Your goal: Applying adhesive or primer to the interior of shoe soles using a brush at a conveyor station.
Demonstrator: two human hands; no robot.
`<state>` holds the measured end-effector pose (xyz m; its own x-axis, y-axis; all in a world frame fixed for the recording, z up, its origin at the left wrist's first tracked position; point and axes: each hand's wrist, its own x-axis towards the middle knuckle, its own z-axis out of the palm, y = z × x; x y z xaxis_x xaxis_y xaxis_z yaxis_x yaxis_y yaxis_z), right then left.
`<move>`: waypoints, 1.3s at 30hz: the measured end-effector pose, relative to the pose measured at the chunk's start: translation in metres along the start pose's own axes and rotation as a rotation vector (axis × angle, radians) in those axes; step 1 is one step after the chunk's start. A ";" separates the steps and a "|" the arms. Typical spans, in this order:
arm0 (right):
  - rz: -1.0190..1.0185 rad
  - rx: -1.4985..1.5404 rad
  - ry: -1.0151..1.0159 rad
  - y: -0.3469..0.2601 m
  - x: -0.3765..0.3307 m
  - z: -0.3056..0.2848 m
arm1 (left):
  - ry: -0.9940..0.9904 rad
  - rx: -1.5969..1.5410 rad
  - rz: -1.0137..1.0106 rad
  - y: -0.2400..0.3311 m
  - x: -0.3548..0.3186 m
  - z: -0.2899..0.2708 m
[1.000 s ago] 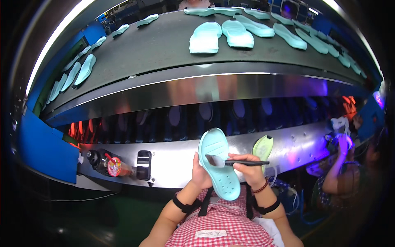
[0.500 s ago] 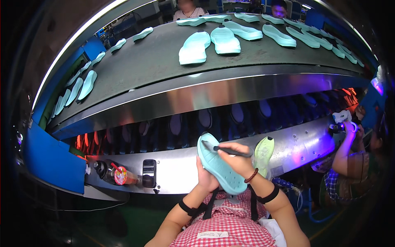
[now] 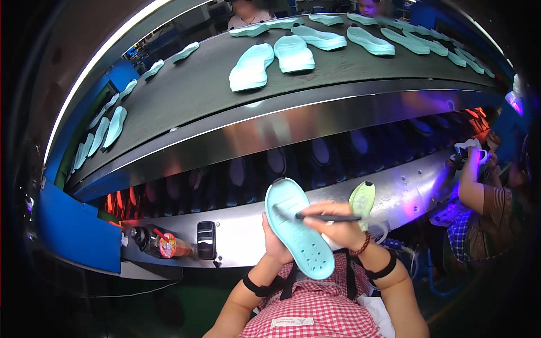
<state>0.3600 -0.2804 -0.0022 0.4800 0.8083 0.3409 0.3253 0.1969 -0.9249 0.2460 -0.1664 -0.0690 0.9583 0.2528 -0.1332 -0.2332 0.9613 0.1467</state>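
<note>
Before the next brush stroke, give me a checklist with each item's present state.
1. Left hand holds the turquoise sole from behind: ok, fingers wrap its left edge.
2. Right hand grips the dark brush: ok, handle lies across the fingers.
3. Brush tip on the sole: ok, the tip meets the upper inner face.
4. Sole clear of the metal conveyor edge: ok, it is raised above the lap.
5. Yellow-green sole out of the way: ok, it sits behind the right hand.
6. Coating on the brush: cannot tell, too small to see.
</note>
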 end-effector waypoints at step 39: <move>0.058 0.106 -0.164 0.010 -0.024 -0.021 | -0.040 0.273 0.633 0.035 0.012 0.042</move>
<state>0.3687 -0.3092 -0.0157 0.3531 0.8980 0.2624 0.2095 0.1975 -0.9577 0.2558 -0.1340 -0.0237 0.6583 0.7468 0.0950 -0.7047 0.5669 0.4268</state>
